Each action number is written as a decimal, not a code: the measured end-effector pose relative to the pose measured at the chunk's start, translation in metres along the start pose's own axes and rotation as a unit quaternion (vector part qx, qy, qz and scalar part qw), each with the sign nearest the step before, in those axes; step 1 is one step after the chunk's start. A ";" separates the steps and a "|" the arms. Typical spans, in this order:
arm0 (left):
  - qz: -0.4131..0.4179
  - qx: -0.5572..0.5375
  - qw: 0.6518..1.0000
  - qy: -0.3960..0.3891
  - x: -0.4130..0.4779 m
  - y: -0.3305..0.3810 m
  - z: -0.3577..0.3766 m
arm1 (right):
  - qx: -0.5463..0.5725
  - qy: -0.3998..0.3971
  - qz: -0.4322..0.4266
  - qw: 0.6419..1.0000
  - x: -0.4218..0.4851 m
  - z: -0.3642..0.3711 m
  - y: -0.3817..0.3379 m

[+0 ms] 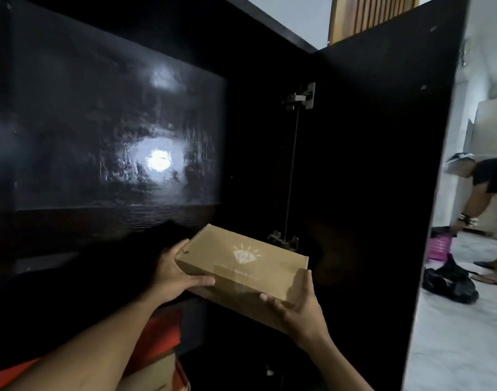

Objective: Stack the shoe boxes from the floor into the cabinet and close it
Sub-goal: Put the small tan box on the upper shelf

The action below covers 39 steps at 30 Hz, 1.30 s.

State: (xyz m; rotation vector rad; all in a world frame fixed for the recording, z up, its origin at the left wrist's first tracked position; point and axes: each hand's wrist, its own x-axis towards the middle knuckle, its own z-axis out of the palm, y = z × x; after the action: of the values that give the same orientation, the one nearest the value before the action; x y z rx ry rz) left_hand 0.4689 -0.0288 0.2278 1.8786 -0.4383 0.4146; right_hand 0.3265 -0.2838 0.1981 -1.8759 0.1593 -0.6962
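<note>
I hold a brown cardboard shoe box [241, 263] with a pale diamond logo on its lid, level in front of the open black cabinet [115, 131]. My left hand [175, 273] grips its left end, thumb along the front side. My right hand [296, 309] grips the near right corner from below, thumb on the lid. The box hangs at the front of the dark shelf. Below my left forearm, orange boxes [160, 331] sit stacked lower in the cabinet.
The cabinet door [377, 165] stands open to the right, hinges [299, 97] showing. Beyond it, on the pale tiled floor [456, 334], lie a black bag [450, 283] and a pink container [439, 249]; another person [487, 193] bends over there.
</note>
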 end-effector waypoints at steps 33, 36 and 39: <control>-0.051 0.038 0.998 -0.008 0.062 -0.017 0.099 | -0.029 -0.088 0.037 0.995 0.107 0.075 0.016; -0.055 0.050 0.997 -0.017 0.060 -0.014 0.098 | -0.039 -0.090 0.033 0.995 0.105 0.068 0.015; -0.046 0.061 0.997 -0.020 0.051 0.000 0.096 | -0.056 -0.079 0.037 0.995 0.097 0.055 0.009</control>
State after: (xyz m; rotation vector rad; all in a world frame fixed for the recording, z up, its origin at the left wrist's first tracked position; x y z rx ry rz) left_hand 0.5202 -0.1247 0.2205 2.0190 -0.3572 0.3490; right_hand 0.4373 -0.2836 0.2141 -2.0137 0.1692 -0.4948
